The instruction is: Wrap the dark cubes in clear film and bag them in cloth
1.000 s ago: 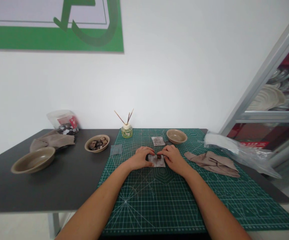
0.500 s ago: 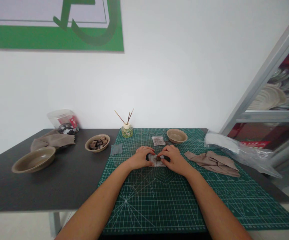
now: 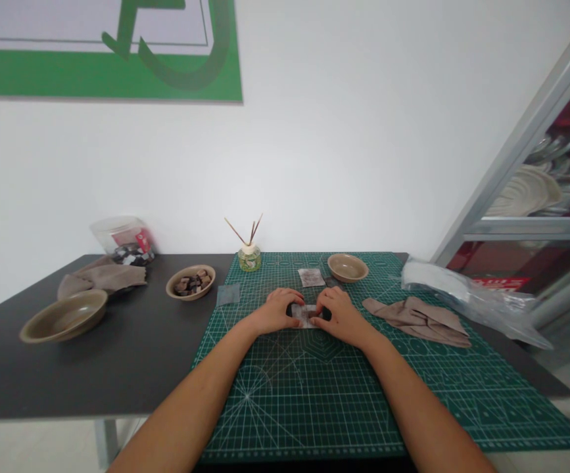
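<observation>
A small grey sheet with brown smudges, like worn sandpaper (image 3: 302,318), lies on the green cutting mat (image 3: 285,387). My left hand (image 3: 279,311) grips its left side, with the thumb at the near edge and curled fingers at the far edge. Over the right part of the sheet, my right hand (image 3: 340,316) pinches a small brown block (image 3: 313,314) that is mostly hidden by the fingers. Another smudged whitish square (image 3: 311,277) lies beyond my hands, and a grey-green square (image 3: 228,294) lies to the left.
A bowl of brown blocks (image 3: 190,284) stands left of the mat, near a larger bowl (image 3: 65,318), a cloth (image 3: 102,277) and a clear jar (image 3: 123,238). Farther back are a reed diffuser (image 3: 250,257) and a small bowl (image 3: 348,268). A brown cloth (image 3: 420,320) and plastic bag (image 3: 467,299) lie right.
My right hand has shifted slightly left over the sheet with the block, and its fingers now cover more of it. My left hand stays in place.
</observation>
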`<state>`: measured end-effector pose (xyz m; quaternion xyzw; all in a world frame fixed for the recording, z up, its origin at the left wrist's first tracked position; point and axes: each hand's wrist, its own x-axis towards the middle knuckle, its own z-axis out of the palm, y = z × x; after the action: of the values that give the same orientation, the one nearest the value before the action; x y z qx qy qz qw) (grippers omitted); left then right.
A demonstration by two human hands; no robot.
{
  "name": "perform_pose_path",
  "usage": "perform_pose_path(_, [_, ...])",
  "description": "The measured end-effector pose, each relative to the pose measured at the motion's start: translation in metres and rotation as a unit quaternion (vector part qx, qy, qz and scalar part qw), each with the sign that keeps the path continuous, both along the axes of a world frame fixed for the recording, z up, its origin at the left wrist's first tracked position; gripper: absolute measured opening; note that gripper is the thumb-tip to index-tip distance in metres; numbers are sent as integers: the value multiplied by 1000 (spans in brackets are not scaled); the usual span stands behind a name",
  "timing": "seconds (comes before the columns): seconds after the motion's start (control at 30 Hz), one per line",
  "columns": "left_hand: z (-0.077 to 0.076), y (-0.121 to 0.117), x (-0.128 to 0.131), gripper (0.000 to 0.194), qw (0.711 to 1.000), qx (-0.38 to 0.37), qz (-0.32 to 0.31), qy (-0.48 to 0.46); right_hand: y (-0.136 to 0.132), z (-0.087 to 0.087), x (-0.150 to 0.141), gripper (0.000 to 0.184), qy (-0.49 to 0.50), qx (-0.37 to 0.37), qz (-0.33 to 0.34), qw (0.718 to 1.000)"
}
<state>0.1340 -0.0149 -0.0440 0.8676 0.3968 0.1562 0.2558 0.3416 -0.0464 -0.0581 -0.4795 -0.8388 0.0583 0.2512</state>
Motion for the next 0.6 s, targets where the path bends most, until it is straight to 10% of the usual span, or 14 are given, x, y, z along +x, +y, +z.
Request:
perform_pose_path(0.23, [-1, 0, 0, 38, 1000, 2, -3, -1, 2, 2, 4, 8, 27, 25, -4, 999])
perform_pose_path(0.37, [-1, 1, 0, 39, 1000, 0, -3, 3, 1, 3, 6, 38, 12, -7, 49, 999])
perform_pose_path(0.6, [-2, 1, -1, 39, 1000, 9, -6, -2, 1, 2, 5, 15, 15, -2, 26, 1000])
